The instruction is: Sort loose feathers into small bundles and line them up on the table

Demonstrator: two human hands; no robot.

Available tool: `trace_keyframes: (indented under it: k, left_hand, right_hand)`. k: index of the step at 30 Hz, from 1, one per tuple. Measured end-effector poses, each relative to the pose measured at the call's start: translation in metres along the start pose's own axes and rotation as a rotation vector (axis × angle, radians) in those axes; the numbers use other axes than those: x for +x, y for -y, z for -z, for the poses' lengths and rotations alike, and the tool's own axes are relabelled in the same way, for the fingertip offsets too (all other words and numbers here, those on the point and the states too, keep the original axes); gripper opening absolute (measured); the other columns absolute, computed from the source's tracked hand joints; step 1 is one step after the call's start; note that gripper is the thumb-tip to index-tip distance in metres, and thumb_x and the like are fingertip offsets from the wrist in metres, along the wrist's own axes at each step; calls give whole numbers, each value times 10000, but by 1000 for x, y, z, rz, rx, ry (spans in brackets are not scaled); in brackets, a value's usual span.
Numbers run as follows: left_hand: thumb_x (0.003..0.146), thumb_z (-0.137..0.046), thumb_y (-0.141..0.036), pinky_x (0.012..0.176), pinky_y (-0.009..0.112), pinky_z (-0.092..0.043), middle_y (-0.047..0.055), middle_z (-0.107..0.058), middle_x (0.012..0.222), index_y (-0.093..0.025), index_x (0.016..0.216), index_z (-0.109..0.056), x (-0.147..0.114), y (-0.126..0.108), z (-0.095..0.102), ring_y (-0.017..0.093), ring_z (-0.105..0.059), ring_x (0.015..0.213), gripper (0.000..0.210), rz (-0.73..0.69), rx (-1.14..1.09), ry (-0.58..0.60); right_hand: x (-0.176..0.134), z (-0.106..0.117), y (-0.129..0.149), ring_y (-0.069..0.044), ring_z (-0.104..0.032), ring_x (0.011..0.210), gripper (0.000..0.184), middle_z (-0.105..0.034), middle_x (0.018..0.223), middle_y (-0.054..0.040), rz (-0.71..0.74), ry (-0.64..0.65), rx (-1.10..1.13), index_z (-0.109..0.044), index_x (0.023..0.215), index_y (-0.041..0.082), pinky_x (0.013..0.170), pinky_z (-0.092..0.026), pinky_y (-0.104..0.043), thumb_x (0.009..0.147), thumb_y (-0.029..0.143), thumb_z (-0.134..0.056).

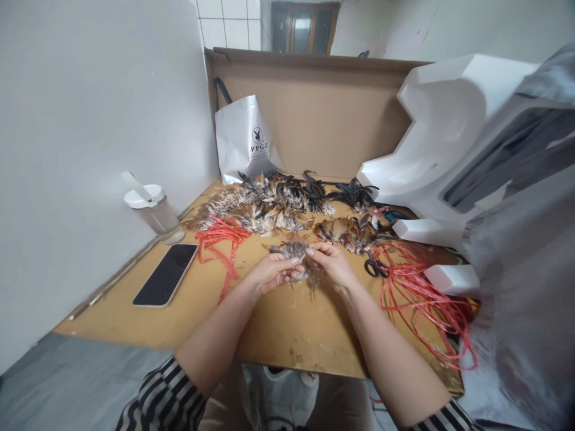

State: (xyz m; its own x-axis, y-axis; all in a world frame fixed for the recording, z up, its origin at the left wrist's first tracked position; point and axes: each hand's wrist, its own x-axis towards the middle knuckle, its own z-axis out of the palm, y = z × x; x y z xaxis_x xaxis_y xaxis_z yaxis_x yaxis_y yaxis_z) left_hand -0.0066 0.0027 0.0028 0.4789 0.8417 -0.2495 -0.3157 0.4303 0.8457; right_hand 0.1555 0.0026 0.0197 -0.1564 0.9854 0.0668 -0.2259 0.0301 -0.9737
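Observation:
A small bunch of brown and grey feathers [293, 248] is held between my two hands above the near middle of the table. My left hand [276, 270] is closed round its left side, thumb and fingers together. From the right, my right hand [330, 260] pinches at the feathers with thumb and forefinger. Behind my hands lies a long pile of brown, white and black feathers [265, 209]. A smaller brown feather heap [344, 232] lies to its right, with black feathers [354, 193] further back.
Red plastic strips [220, 233] lie on the left, and a larger tangle [417, 287] on the right beside black-handled scissors [375, 265]. A phone [165, 275] and a lidded cup [155, 212] stand left. A silver bag [245, 140] and white foam pieces [449, 114] border the table [305, 341].

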Motion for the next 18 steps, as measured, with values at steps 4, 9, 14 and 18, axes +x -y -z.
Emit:
trace_keyframes:
  k: [4, 9, 14, 18]
  left_hand:
    - [669, -649, -196, 419, 114, -390, 64, -637, 673, -65, 780, -633, 0, 0, 1, 39, -532, 478, 172, 43, -63, 55]
    - [686, -630, -160, 408, 103, -375, 45, -617, 635, -70, 793, -623, 1, 0, 4, 25, -517, 458, 139, 78, -131, 105]
    - [673, -641, -153, 407, 100, -364, 27, -595, 598, -72, 736, -610, 1, 1, 5, 25, -516, 452, 107, 99, -166, 132]
    - [661, -651, -157, 410, 105, -352, 20, -587, 589, -83, 726, -599, 0, 0, 5, 24, -509, 452, 111, 92, -161, 135]
  right_hand:
    - [2, -1, -6, -52, -359, 445, 180, -482, 494, 46, 34, -16, -15, -605, 667, 148, 454, -254, -203, 607, 300, -680]
    - [4, -2, -9, -56, -385, 464, 163, -519, 533, 36, 61, -54, -33, -625, 662, 159, 469, -278, -205, 593, 292, -690]
    - [3, -4, -10, -61, -406, 480, 159, -534, 552, 32, 82, -38, -60, -634, 653, 163, 492, -308, -209, 588, 297, -690]
    - [3, -5, -11, -61, -404, 469, 181, -531, 547, 31, 70, -42, -50, -627, 654, 157, 481, -311, -210, 578, 307, -695]
